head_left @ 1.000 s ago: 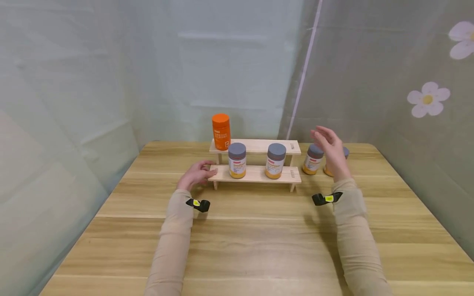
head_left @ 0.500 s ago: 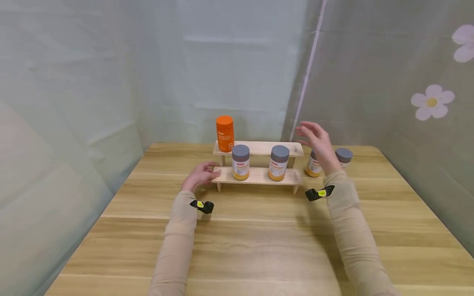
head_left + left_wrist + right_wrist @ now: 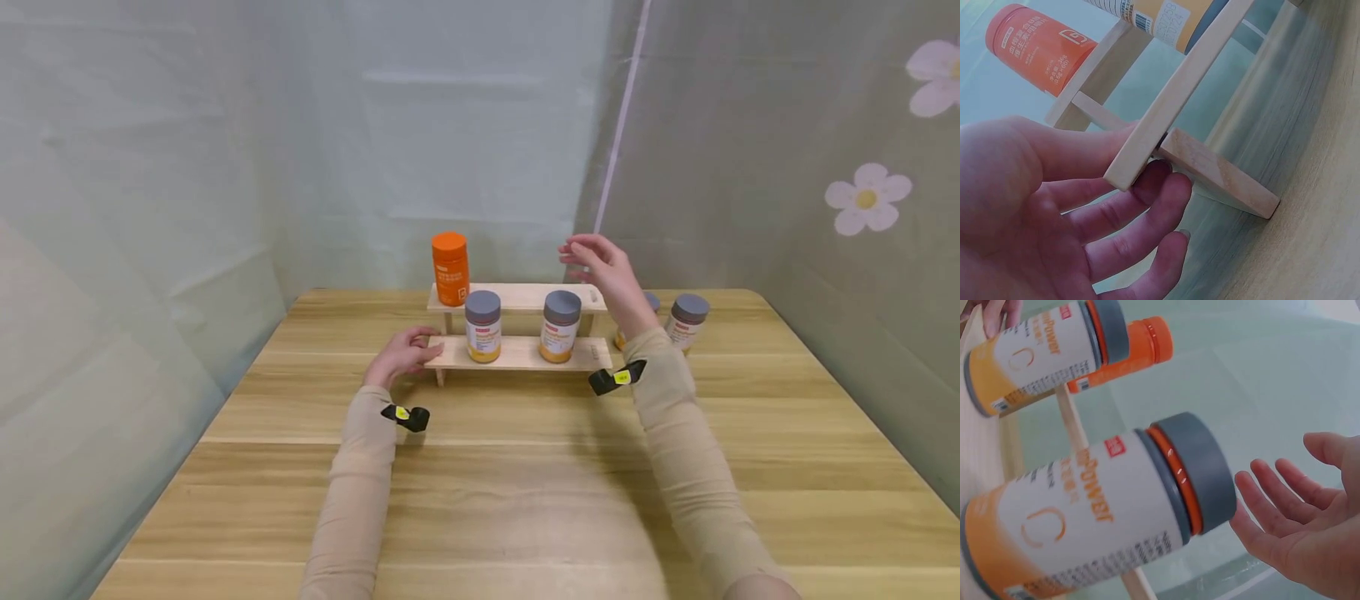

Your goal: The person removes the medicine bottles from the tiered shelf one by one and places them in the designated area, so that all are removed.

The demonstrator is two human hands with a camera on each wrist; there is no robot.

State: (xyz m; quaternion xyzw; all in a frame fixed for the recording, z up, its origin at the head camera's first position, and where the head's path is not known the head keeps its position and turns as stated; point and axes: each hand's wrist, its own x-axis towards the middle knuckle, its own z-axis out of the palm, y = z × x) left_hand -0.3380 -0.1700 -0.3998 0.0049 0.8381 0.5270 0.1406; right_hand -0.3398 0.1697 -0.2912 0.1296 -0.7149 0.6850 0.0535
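Observation:
In the head view a two-step wooden display rack point(image 3: 517, 354) stands on the table. My left hand point(image 3: 397, 354) pinches the left end of its lower board, thumb on top and fingertips underneath, as the left wrist view shows. Two grey-lidded supplement jars point(image 3: 483, 329) stand apart on that lower board. An orange bottle point(image 3: 451, 271) occupies the left end of the upper board. Over the upper board's right end hovers my right hand point(image 3: 609, 273), holding nothing, its fingers loosely bent. In the right wrist view it is beside the lid of the nearer jar point(image 3: 1191, 475).
Two more grey-lidded jars stand on the table right of the rack: one jar point(image 3: 688, 321) in plain sight, the other jar point(image 3: 652, 302) mostly behind my right wrist. A pale curtain point(image 3: 480, 150) hangs behind the wood-grain table point(image 3: 495, 500).
My right hand has moved left, from above the two table jars to over the rack's upper right end. The left hand keeps its hold on the rack. The head view shifts slightly.

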